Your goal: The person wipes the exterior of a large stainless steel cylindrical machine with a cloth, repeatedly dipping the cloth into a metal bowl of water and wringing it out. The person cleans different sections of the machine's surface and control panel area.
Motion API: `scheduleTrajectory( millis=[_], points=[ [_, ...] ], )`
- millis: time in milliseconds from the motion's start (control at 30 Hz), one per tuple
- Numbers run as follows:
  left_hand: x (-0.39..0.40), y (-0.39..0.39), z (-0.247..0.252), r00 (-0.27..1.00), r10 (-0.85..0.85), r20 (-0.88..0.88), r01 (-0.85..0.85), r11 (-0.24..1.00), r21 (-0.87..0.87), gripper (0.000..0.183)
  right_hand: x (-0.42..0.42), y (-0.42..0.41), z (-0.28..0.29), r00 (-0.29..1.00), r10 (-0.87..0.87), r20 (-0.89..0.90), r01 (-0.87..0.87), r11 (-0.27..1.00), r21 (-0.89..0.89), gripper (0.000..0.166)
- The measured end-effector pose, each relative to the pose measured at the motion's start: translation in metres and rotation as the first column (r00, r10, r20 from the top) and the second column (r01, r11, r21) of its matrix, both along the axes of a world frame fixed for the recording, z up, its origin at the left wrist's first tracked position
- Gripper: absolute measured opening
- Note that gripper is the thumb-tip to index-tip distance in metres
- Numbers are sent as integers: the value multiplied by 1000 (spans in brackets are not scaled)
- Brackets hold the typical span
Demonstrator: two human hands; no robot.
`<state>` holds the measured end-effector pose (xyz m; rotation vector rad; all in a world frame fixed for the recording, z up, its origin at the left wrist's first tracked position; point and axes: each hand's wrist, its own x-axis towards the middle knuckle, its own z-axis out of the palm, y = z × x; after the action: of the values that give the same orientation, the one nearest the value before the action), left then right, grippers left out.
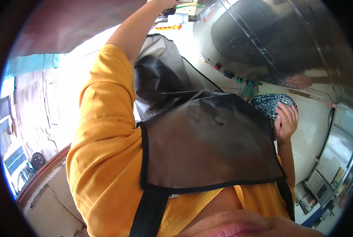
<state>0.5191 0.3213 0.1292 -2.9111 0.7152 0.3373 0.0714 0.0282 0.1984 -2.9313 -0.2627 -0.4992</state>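
My left hand (161, 2) is at the top edge, mostly cut off, beside a dark patterned item (169, 11); its grip cannot be made out. Just below it are a white pipe fitting (178, 18) and an orange lever handle (169, 27), next to a large shiny metal vessel (253, 35). At the right, my right hand (286, 120) has its fingers bent over the edge of a black-and-white spotted cloth (264, 103). A brown apron (212, 142) with black edging covers my front, over a yellow shirt.
Red, black and green knobs or lights (228, 74) line the vessel's lower edge. A greenish clear bottle (250, 89) stands below them. A dark red surface (75, 23) hangs at upper left. Metal equipment (323, 186) is at lower right, and a doorway sill (43, 174) at lower left.
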Motion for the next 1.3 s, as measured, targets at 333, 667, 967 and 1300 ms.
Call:
scheduleTrajectory(
  millis=[333,667,967,1300],
  points=[
    [-54,0,-128,906,72,-417,-111,991,-69,41,1,-1,-4,994,81,70,-82,997,9,19],
    [-19,20,-32,925,286,-249,-335,925,-182,48,-12,-7,-11,999,-1,37,1,1000,-13,20],
    [-28,73,-76,921,-272,279,242,960,139,75,-1,-4,-6,1000,-11,-21,10,999,-35,20],
    [9,64,-67,945,-316,90,310,948,71,36,-1,0,-4,991,-91,-101,81,992,-98,20]
  ],
)
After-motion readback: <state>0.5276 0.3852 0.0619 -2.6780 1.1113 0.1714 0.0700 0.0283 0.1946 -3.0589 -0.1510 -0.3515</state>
